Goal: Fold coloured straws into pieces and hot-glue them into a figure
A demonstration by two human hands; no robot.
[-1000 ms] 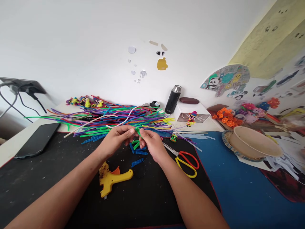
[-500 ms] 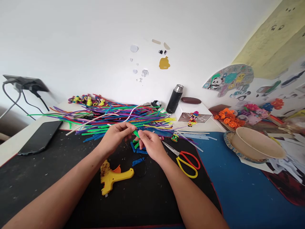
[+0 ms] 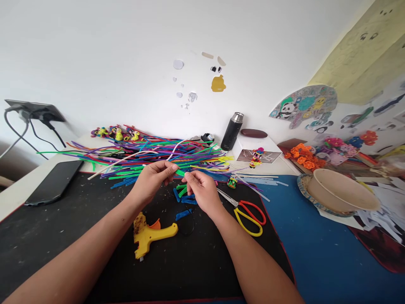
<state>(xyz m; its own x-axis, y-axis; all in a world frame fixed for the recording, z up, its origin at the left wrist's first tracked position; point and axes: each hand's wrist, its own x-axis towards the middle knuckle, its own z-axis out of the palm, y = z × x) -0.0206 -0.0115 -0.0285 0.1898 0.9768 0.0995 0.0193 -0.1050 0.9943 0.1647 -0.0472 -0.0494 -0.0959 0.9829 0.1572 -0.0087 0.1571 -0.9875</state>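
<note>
A short green pipe cleaner piece (image 3: 180,173) is pinched between my two hands above the dark mat. My left hand (image 3: 154,177) grips its left end with thumb and fingertips. At the other end, my right hand (image 3: 201,189) closes on it with thumb and forefinger. Just beneath my hands lie short blue pipe cleaner pieces (image 3: 183,215) and a few folded green ones (image 3: 182,192). Nearer to me rests a yellow hot glue gun (image 3: 155,234). Scissors (image 3: 249,215) with red and yellow handles lie right of my right hand.
Behind my hands spreads a heap of coloured pipe cleaners (image 3: 152,154). A black phone (image 3: 53,183) lies at left. A black thermos (image 3: 232,131) stands by a white box (image 3: 256,150). At right is a beige bowl (image 3: 344,190); small figures (image 3: 115,133) sit at the back.
My fingertips have moved slightly apart, so more of the green piece shows between them, lying flatter. Everything else on the table stays put.
</note>
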